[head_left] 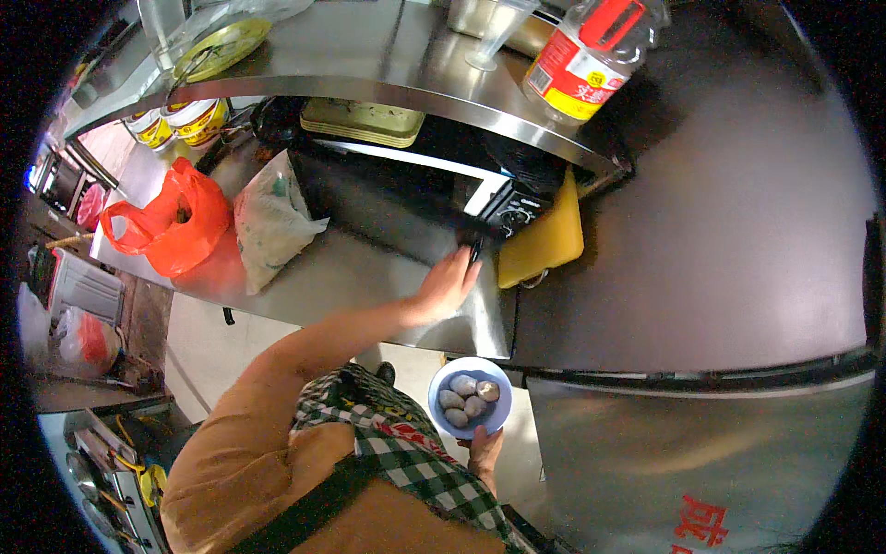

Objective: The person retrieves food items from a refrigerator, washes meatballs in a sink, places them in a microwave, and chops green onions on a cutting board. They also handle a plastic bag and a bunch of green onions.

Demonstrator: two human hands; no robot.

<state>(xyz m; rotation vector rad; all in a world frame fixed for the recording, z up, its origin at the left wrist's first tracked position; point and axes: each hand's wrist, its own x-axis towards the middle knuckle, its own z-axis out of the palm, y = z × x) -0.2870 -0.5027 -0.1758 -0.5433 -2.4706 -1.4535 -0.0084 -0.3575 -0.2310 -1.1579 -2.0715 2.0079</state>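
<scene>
My left hand (448, 285) reaches over the steel counter, its fingers around a black handle (475, 250) at the front of a dark microwave oven (516, 211). Control knobs show to the right of that handle. Lower down, my right hand (486, 450) holds a pale blue bowl (436, 398) by its near rim, close to my checked apron. In the bowl lie several grey, egg-shaped pieces (463, 385), and one of them (488, 391) has a pale patch. Whether the oven door stands ajar I cannot tell.
A yellow cutting board (547, 242) leans right of the oven. A red plastic bag (183, 221) and a whitish bag (273, 225) sit left on the counter (374, 277). The raised shelf (346, 41) bears a large plastic jug (581, 66). Stacked trays (363, 121) lie beneath it.
</scene>
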